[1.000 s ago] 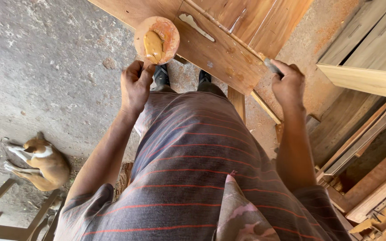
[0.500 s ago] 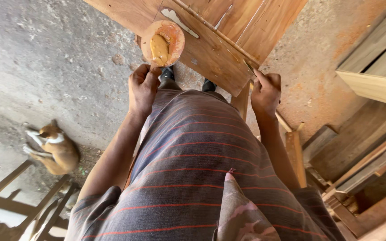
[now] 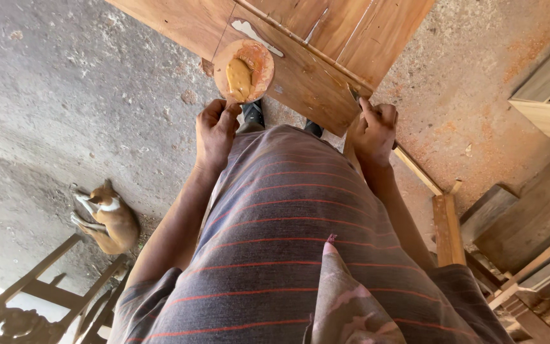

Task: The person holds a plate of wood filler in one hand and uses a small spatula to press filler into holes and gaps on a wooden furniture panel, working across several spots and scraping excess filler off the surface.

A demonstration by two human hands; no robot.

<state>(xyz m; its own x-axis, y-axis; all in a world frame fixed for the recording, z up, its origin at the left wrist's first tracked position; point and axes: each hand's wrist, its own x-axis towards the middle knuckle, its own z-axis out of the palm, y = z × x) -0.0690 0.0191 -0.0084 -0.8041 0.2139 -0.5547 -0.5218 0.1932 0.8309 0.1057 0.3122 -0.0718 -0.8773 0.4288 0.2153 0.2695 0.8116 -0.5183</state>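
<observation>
Filler patching on wood panel (image 3: pixel 300 70)
Filler dish (image 3: pixel 244 70) is gripped by left hand (image 3: pixel 214 130), scraper (image 3: pixel 355 94) by right hand (image 3: pixel 372 130); one pale patch (image 3: pixel 256 35) is applied, remaining panel untreated.

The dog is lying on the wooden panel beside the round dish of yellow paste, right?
Not quite. The head view shows the dog lying on the concrete floor, far from the wooden panel. The round dish of yellow paste is held at its edge by the left hand.

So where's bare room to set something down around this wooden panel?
Bare concrete floor lies left of the brown wooden panel, above the tan dog. The reddish dusty floor right of it is free. Stacked timber crowds the lower right.
</observation>
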